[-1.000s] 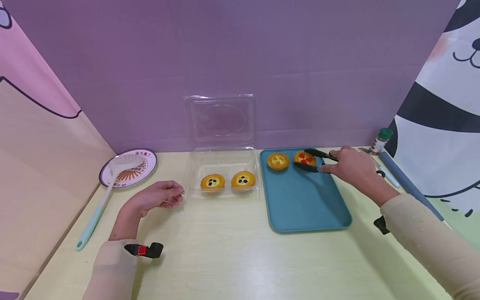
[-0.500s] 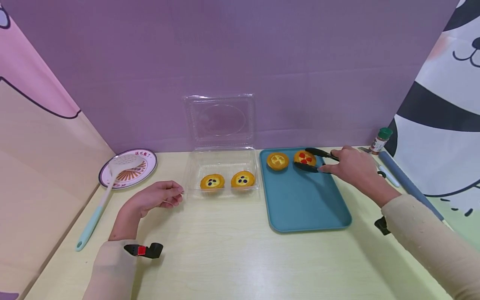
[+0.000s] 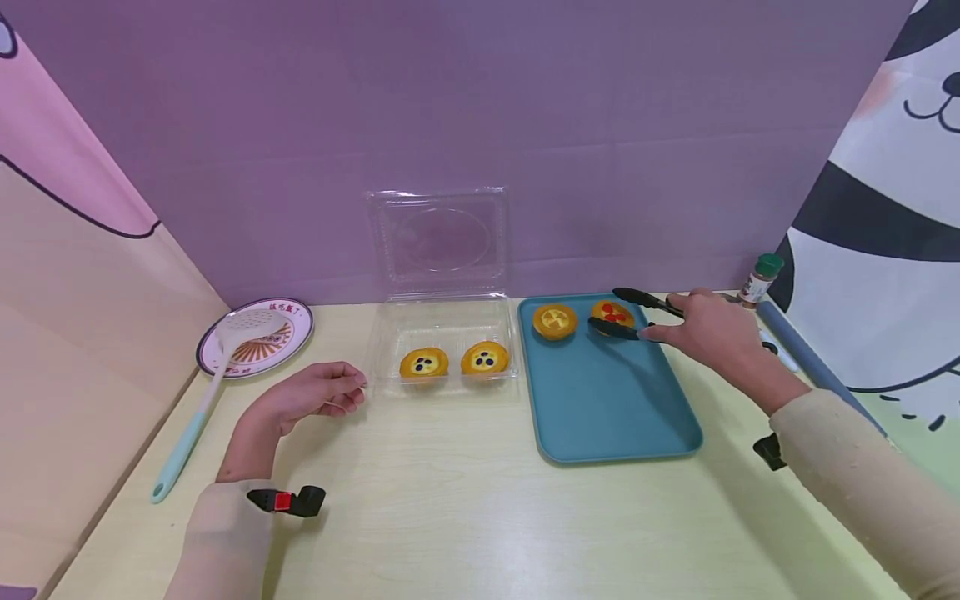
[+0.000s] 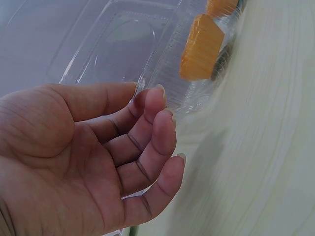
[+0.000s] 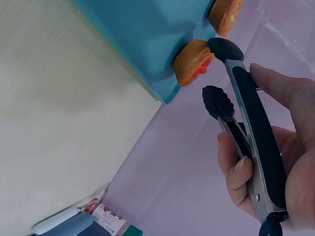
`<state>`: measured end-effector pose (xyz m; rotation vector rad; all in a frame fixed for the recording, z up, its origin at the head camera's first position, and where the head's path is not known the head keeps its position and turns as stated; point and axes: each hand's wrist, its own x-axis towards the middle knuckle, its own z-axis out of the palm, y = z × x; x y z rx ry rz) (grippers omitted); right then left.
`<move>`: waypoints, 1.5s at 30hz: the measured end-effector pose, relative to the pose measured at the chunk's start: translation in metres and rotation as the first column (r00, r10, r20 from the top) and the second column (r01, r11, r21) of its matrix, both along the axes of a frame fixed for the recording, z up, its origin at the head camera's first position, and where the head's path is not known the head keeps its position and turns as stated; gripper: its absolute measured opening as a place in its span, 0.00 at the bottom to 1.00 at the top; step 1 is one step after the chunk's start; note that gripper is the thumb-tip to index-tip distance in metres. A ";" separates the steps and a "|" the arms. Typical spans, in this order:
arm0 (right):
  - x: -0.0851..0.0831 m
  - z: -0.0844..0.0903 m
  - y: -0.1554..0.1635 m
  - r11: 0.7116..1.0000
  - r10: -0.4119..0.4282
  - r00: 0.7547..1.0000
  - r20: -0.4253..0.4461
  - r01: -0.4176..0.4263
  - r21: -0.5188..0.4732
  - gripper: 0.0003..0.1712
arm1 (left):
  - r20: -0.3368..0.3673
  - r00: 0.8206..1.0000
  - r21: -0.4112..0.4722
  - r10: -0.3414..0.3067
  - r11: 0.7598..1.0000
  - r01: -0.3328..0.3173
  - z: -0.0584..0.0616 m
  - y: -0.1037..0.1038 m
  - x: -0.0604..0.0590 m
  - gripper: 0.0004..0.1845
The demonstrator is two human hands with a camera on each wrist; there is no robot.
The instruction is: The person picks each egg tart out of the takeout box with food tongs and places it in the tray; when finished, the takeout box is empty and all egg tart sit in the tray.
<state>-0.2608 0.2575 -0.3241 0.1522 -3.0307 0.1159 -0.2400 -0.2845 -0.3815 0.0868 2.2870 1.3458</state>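
Observation:
My right hand (image 3: 716,335) grips black-tipped tongs (image 3: 647,300) over the back right of a blue tray (image 3: 618,408). The tong arms stand apart around and just above a tart with red topping (image 3: 613,312); in the right wrist view, the tips are off to its side. A plain yellow-topped tart (image 3: 555,322) lies beside it on the tray. Two blueberry-dotted tarts (image 3: 424,363) sit along the front of a clear plastic box (image 3: 450,321), its lid raised. At the box's left front corner, my left hand (image 3: 311,396) has loosely curled fingers, with nothing visible held.
A patterned plate (image 3: 262,354) with a skimmer (image 3: 183,450) lying across it is at the left. At the right back stands a green-capped jar (image 3: 761,281) beside a blue-grey roll (image 3: 813,362). A purple backdrop (image 3: 480,100) rises directly behind the table.
The tongs have spread slightly and risen a little from the red-topped tart, and my right hand has shifted slightly right. My left hand stays in place.

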 end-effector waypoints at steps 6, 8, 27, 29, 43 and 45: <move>0.003 0.008 -0.001 1.000 -0.014 1.000 0.014 0.014 -0.026 0.44 | 0.000 1.000 -0.002 0.005 1.000 -0.005 0.000 0.000 0.001 0.20; 0.005 0.011 -0.002 0.999 -0.009 1.000 0.004 0.010 -0.031 0.45 | 0.000 1.000 -0.003 0.004 1.000 -0.004 0.000 0.000 0.001 0.20; 0.028 0.031 -0.064 0.968 0.214 0.974 -0.072 -0.221 -0.118 0.49 | -0.008 1.000 -0.004 -0.010 1.000 0.009 -0.001 -0.001 0.000 0.21; 0.027 0.028 -0.073 0.958 0.251 0.966 -0.067 -0.258 -0.128 0.48 | -0.007 1.000 0.001 -0.007 1.000 0.007 -0.001 -0.001 0.000 0.21; 0.009 0.015 -0.133 0.933 0.354 0.935 0.026 -0.351 -0.081 0.49 | -0.007 1.000 0.002 -0.007 1.000 0.007 0.002 0.002 0.002 0.20; 0.007 0.014 -0.139 0.933 0.354 0.934 0.040 -0.350 -0.079 0.49 | -0.003 1.000 0.003 0.000 1.000 0.000 0.001 0.001 0.001 0.20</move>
